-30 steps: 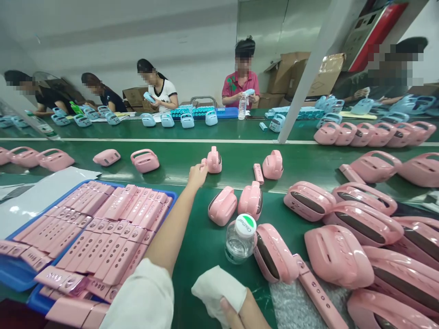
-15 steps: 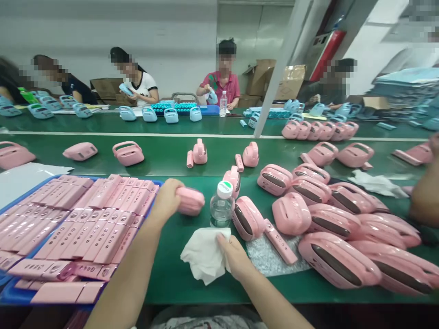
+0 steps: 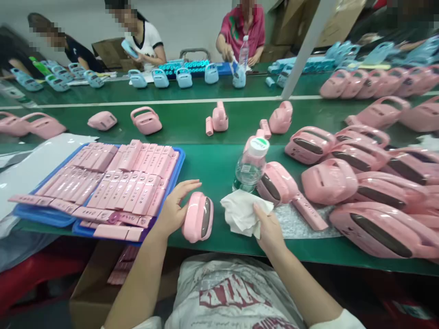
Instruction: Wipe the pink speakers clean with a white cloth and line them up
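My left hand (image 3: 176, 206) is open, fingers stretched out and apart, right beside a pink portable speaker (image 3: 196, 218) with a dark oval front. The thumb is close to its left side; whether it touches I cannot tell. The speaker rests on the green table near its front edge. In my right hand (image 3: 270, 227) a crumpled white wipe (image 3: 240, 211) is pinched between thumb and fingers. Just behind the wipe stands a clear bottle (image 3: 249, 170) with a white and green cap. A pink button stick (image 3: 309, 211) lies right of my right hand on a bubble-wrap sheet (image 3: 297, 225).
Blue trays (image 3: 179, 160) of pink button sticks (image 3: 137, 189) fill the left. Many pink speakers (image 3: 373, 233) crowd the right. Across a green conveyor belt (image 3: 185, 109), co-workers (image 3: 242, 32) handle light-blue units (image 3: 184, 77). A slanted pole (image 3: 305, 55) rises behind the belt.
My left hand has let go of the pink speaker, now standing nearer me with its dark front showing. My right hand still holds the wipe. The view has tilted down.
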`<move>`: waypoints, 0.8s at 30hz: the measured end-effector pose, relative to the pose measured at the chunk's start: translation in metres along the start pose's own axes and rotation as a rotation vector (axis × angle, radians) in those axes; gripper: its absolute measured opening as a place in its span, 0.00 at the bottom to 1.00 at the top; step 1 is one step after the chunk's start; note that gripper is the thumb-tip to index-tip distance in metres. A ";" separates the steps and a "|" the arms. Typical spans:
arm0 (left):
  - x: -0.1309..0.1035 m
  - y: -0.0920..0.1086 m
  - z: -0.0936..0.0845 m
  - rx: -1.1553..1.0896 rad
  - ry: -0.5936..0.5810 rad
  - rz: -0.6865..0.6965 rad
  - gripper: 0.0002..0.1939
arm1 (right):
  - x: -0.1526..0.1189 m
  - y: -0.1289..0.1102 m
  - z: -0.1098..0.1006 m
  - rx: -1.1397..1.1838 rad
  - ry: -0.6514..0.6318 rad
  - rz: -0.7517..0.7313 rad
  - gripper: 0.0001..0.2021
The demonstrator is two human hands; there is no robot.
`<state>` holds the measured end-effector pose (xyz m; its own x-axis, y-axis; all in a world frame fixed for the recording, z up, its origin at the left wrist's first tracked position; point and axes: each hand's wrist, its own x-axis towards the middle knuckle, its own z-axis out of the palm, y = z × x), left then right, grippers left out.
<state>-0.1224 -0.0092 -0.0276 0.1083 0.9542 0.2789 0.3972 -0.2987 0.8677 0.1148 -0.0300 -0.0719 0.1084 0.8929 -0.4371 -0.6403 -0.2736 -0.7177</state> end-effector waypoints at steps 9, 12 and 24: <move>-0.092 -0.014 0.060 0.280 0.419 0.019 0.51 | -0.014 0.038 -0.014 -0.222 0.064 -0.228 0.20; -0.088 -0.023 0.060 0.320 0.486 -0.006 0.44 | -0.019 0.049 -0.012 -0.276 -0.031 -0.310 0.18; -0.062 -0.023 0.045 -0.166 0.236 -0.148 0.40 | -0.017 0.032 0.023 -0.915 -0.496 -0.843 0.26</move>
<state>-0.0976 -0.0605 -0.0835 -0.1619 0.9631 0.2152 0.2363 -0.1739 0.9560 0.0753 -0.0455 -0.0746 -0.1947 0.8875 0.4176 0.2417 0.4561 -0.8565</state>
